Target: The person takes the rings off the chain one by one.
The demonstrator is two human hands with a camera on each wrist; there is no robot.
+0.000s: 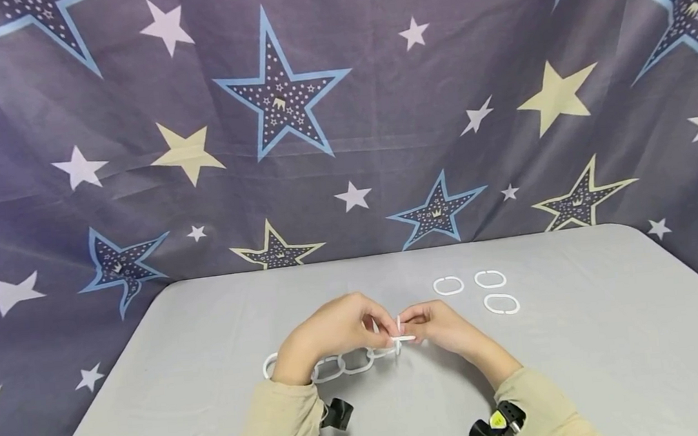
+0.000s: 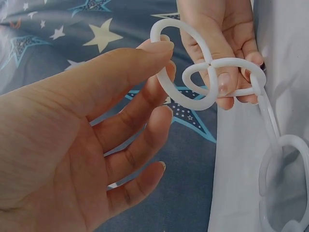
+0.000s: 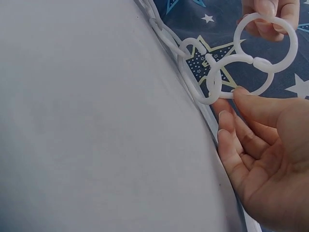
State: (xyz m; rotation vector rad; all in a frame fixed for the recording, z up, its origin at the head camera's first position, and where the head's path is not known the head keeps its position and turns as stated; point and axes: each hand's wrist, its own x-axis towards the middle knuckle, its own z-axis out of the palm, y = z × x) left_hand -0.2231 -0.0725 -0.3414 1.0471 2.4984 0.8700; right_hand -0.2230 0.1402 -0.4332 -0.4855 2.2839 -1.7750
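My left hand (image 1: 340,328) pinches a white oval plastic link (image 2: 193,104) between thumb and fingertips. My right hand (image 1: 449,328) pinches a second white link (image 2: 236,63), the end one of a chain. These two links cross at the small gap in the right-hand link, as both wrist views show. From the right-hand link the chain (image 1: 357,371) of several joined white links runs left over the grey table, partly hidden behind my left wrist. The other fingers of each hand stay loosely bent, away from the links.
Three loose white links, a left one (image 1: 449,294), a back one (image 1: 491,286) and a front one (image 1: 502,312), lie beyond my right hand on the grey table (image 1: 614,333). A star-patterned cloth (image 1: 371,119) hangs behind the table's far edge.
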